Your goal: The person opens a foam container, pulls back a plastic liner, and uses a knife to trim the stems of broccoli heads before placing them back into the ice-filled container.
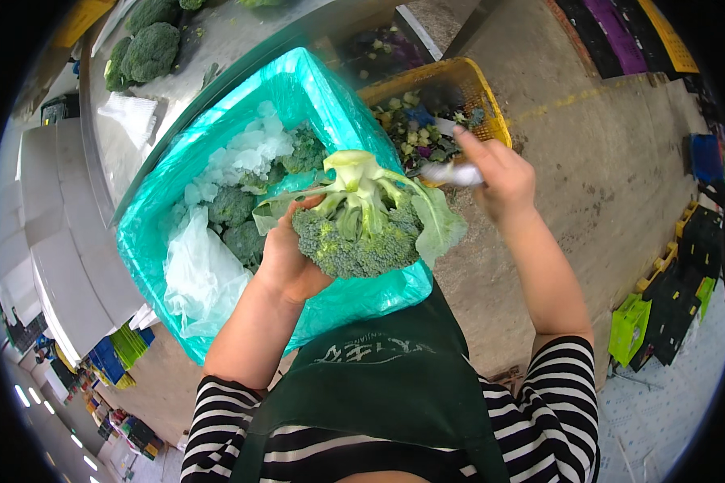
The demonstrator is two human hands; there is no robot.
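Observation:
My left hand [293, 259] holds a broccoli head [362, 241] from its left side, florets down and cut stem up. A leaf [438, 226] hangs off its right side, and another leaf lies over my left fingers. My right hand [502, 175] grips a blurred, whitish knife-like tool [459, 174], apart from the broccoli; motion blur hides its exact shape. Beneath the held head stands a box lined with teal plastic film [151, 241]. Inside lie broccoli heads [232, 205], crushed ice [248, 151] and a translucent white plastic bag [199, 271].
A yellow plastic crate [495, 115] with leaf and stem trimmings stands beyond my right hand. On the metal table [181, 84] at upper left lie several broccoli heads [151, 51] and a white foam net [130, 115]. Stacked black crates [670, 308] and a green crate [628, 329] stand at right.

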